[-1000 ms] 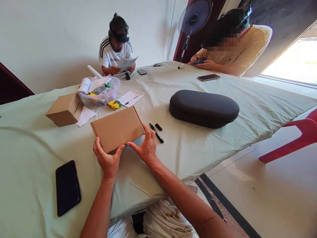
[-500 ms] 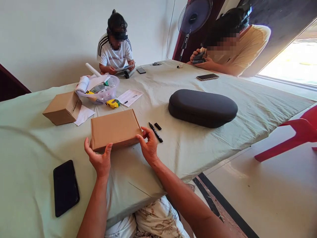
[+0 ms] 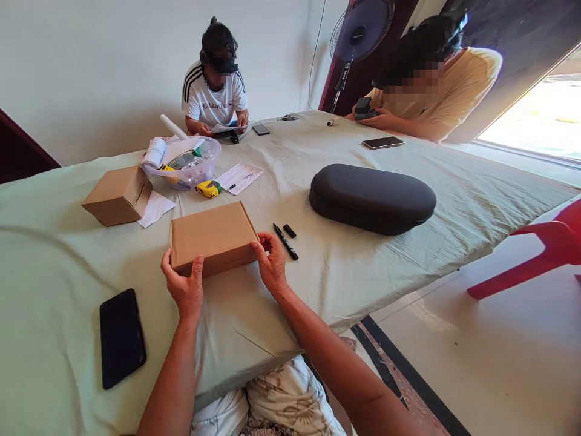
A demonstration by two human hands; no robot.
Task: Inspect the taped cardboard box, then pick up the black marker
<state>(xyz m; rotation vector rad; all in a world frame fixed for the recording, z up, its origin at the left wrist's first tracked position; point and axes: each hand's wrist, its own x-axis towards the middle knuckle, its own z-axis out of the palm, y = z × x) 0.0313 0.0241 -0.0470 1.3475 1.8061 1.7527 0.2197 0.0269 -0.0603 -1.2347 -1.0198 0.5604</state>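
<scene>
I see box (image 3: 213,233) left of pen (image 3: 285,242) | left hand (image 3: 185,289) pinches its left end, right hand (image 3: 272,266) its right, nearest pen | risk: right hand swinging outward could knock pen, cap (image 3: 289,231) off, inking cloth (image 3: 318,303).

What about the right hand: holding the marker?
No, the right hand holds the box; the marker lies on the table.

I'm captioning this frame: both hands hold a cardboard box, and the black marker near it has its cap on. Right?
Not the cap: the head view shows it off, beside the black marker. The left hand and right hand hold the cardboard box.
</scene>
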